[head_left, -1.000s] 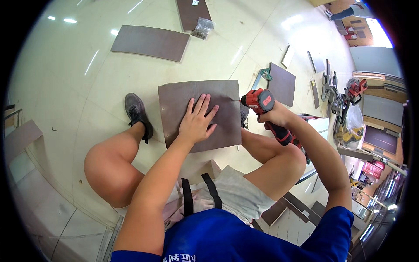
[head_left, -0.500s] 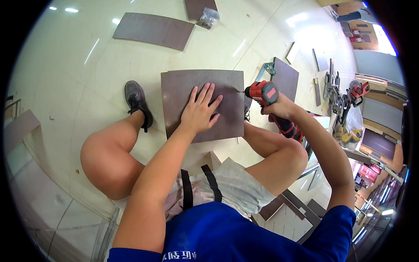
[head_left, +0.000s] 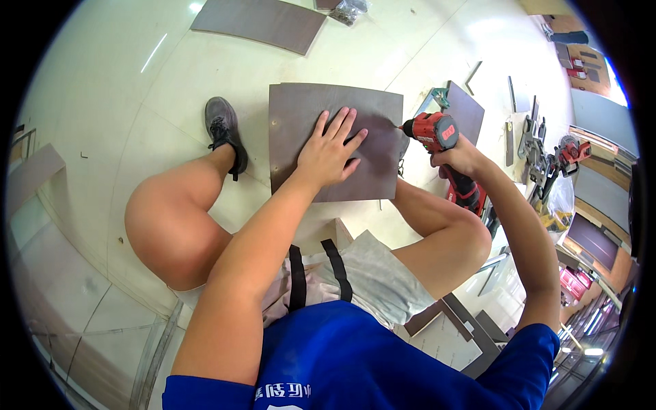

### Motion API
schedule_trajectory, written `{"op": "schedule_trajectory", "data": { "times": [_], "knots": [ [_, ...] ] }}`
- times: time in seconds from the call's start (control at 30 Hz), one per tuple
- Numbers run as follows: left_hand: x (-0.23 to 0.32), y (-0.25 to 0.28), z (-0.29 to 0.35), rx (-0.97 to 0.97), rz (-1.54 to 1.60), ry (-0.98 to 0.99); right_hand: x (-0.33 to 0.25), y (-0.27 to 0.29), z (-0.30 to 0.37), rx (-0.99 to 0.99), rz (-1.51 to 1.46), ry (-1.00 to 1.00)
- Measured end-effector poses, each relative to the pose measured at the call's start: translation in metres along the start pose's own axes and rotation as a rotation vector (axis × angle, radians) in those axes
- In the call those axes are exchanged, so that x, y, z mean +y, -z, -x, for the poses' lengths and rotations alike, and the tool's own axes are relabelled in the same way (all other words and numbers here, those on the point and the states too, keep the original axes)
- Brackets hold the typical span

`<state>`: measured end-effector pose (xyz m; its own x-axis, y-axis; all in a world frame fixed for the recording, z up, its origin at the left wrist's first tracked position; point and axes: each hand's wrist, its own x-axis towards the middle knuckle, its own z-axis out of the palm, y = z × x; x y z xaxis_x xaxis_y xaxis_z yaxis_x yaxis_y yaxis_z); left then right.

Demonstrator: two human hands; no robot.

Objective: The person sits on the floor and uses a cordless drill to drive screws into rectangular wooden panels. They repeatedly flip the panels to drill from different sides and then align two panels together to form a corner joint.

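Note:
A dark brown board [head_left: 294,137] lies flat between my legs, with the edge of a second board showing behind its far side. My left hand [head_left: 333,147] rests on its face, fingers spread and palm down. Wrapped round the handle of a red and black cordless drill [head_left: 434,131] is my right hand [head_left: 459,156], to the right of the board. The drill points left, and its thin bit [head_left: 398,126] reaches the board's right edge; whether the tip is inside the wood I cannot tell.
Another brown panel [head_left: 260,22] lies on the tiled floor ahead, near a clear bag of small hardware [head_left: 348,11]. Right of the drill are a green clamp-like tool [head_left: 439,98] and a brown panel [head_left: 467,113]. A red saw [head_left: 572,152] stands farther right.
The whole view has shifted, so the board and both hands appear higher and farther right. The drill stays at the board's right edge, and my left hand keeps its place on the board.

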<state>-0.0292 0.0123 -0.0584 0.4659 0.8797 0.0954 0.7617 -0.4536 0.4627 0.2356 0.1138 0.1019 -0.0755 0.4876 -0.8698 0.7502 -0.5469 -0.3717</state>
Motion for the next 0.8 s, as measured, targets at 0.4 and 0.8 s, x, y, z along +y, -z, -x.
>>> {"op": "schedule_trajectory", "data": {
  "times": [0.4, 0.8],
  "knots": [
    [0.0004, -0.0033, -0.0021, 0.001, -0.004, -0.006, 0.0032, 0.0035, -0.0068, -0.011, 0.012, -0.022],
    [0.0011, -0.004, -0.0028, 0.011, -0.006, -0.002, 0.0019, 0.0014, -0.0044, 0.015, 0.069, 0.018]
  ]
}}
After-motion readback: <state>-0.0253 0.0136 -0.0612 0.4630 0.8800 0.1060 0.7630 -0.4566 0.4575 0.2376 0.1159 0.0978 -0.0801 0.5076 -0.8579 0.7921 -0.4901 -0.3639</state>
